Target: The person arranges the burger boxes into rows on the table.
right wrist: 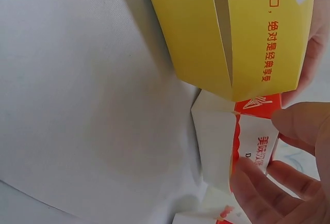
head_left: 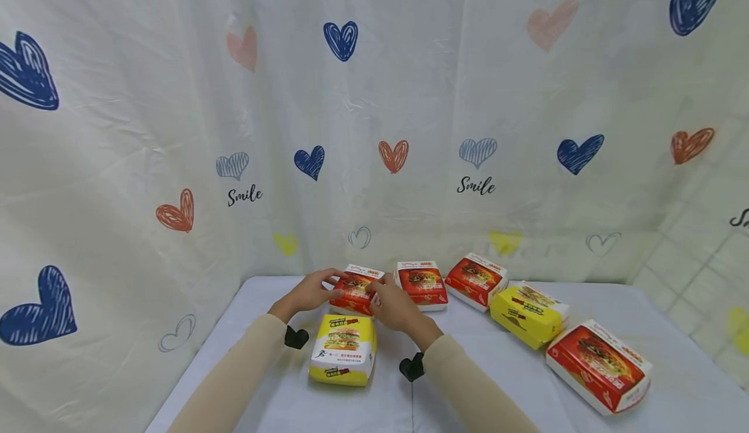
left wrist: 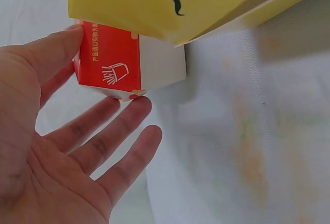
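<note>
A red and white burger box [head_left: 353, 297] sits near the back of the table, between both hands. My left hand [head_left: 309, 293] holds its left side, with the thumb at the near edge and fingertips at the far corner in the left wrist view. On its right side my right hand [head_left: 396, 304] grips it by thumb and fingers, seen around the white end panel [right wrist: 261, 140] in the right wrist view. Just in front of it stands a yellow and white burger box [head_left: 342, 350], between the forearms, which hides part of the red box in both wrist views.
To the right, a curved row holds a red box [head_left: 422, 286], another red box [head_left: 476, 281], a yellow box [head_left: 529, 313] and a nearer red box [head_left: 599, 366]. A white curtain [head_left: 409, 95] with printed hearts hangs behind the white-covered table [head_left: 480, 361].
</note>
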`<state>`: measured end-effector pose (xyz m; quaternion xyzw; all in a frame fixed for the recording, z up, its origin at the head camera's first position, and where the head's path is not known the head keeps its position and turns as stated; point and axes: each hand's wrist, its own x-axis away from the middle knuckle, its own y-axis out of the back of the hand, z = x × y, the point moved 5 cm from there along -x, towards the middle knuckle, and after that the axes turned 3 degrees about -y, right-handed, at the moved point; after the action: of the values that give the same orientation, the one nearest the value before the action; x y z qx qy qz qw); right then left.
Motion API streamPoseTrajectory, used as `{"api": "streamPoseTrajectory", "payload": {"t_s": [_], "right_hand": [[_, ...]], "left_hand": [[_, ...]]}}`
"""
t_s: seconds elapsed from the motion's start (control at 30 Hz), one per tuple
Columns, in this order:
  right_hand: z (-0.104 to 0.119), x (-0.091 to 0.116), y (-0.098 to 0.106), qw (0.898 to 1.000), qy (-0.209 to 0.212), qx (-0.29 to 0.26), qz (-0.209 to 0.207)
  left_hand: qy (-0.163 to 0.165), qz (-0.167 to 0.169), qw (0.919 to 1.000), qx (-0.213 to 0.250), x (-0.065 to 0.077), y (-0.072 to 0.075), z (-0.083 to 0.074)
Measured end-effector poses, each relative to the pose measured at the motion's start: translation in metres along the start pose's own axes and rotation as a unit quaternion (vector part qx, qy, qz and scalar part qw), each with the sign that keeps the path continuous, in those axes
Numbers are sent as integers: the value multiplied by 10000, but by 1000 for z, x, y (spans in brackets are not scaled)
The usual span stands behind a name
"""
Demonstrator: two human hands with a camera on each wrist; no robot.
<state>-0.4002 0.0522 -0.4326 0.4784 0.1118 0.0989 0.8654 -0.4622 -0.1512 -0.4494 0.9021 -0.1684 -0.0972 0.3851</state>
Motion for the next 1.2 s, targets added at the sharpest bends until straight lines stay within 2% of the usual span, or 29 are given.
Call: {"api": "streamPoseTrajectory", "payload": {"t_s": [0.3, 0.5, 0.67, 0.8, 1.03, 1.2], "right_hand": [[6, 0, 2, 9993, 177, 310, -56], [4, -6, 10, 9996, -51, 102, -250], [2, -14, 8, 9996, -141, 228, -81], [-1, -16, 6, 9992, -260, 277, 108], [-8, -19, -1, 9983, -364, 379, 233], [-8, -21, -4, 9981, -399, 432, 182]], "left_hand": [[89, -152, 9998, 42, 4, 1, -1], [90, -260, 9996, -115, 4, 2, -4], [150, -440, 9983, -347, 4, 6, -4], [146, -453, 9978, -470, 5, 5, -6], [345, -441, 9976, -414, 6, 2, -6], [315, -460, 9975, -430, 6, 2, -3]]}}
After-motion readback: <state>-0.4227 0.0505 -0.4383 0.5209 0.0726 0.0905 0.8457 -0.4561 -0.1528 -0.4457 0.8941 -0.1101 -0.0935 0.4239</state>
